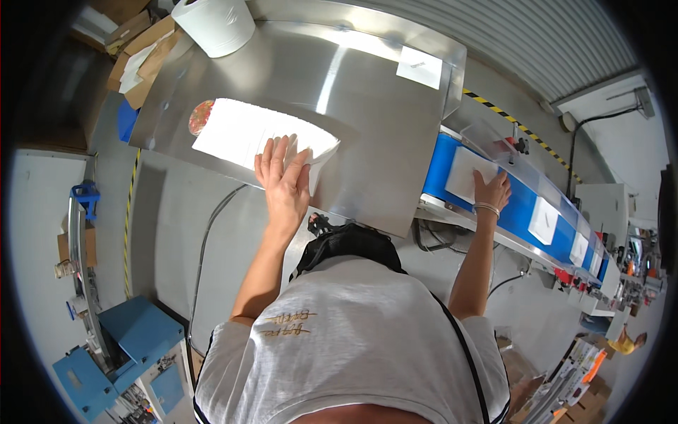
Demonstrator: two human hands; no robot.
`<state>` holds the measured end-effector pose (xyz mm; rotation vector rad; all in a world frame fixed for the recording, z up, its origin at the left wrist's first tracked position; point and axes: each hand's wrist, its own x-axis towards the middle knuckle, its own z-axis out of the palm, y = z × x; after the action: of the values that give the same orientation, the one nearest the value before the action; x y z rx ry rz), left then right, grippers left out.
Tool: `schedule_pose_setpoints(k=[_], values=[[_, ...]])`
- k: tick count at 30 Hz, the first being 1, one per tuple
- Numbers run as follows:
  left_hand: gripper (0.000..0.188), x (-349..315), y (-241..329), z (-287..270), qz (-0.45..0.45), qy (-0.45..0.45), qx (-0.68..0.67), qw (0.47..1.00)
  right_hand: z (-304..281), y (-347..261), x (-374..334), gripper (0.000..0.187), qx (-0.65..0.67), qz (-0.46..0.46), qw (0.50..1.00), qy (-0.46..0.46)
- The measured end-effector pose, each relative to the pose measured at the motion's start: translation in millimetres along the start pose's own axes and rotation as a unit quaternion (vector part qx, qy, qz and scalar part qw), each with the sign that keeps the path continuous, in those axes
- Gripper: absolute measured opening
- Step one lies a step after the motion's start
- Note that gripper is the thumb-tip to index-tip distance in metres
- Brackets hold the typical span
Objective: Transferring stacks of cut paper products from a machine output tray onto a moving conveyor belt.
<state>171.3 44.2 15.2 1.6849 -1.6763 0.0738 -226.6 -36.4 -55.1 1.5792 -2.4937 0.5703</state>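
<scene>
My left hand (284,177) lies with fingers stretched out over the near right end of a long row of white paper sheets or flat packets (240,131) on the steel table (381,113). The row is fanned and overlapping, and its right end curls up beside my thumb. At its far left end sits a round red-patterned item (201,117), partly covered. Over on the blue conveyor belt (441,159), my right hand (492,192) touches the right edge of a flat white sheet or packet (462,173), thumb and fingers apart.
Farther down the belt lie several more white pieces (544,220). A clear guard (526,159) runs along the belt's far side. A white roll (215,28) stands at the table's back left, near cardboard boxes (145,60). One small white sheet (419,66) lies at the back right corner.
</scene>
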Motion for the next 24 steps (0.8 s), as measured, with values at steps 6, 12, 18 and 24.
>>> schedule_pose_setpoints(k=[6, 12, 18, 24], values=[[0.026, 1, 6, -2, -0.022, -0.039, -0.02, 0.999, -32, -144, -38, 0.061, 0.351, -0.326, 0.825, -0.299], [0.041, 14, 11, -13, -0.019, -0.079, -0.011, 0.997, 13, -209, -74, 0.041, 0.4, -0.472, 0.74, -0.262], [0.033, 8, -16, -10, -0.001, -0.043, 0.024, 0.999, 18, -112, -51, 0.038, 0.581, 0.007, 0.707, -0.405], [0.028, 5, -19, -7, 0.019, -0.002, 0.012, 1.0, 6, 13, 16, 0.064, 0.169, 0.111, 0.939, -0.279]])
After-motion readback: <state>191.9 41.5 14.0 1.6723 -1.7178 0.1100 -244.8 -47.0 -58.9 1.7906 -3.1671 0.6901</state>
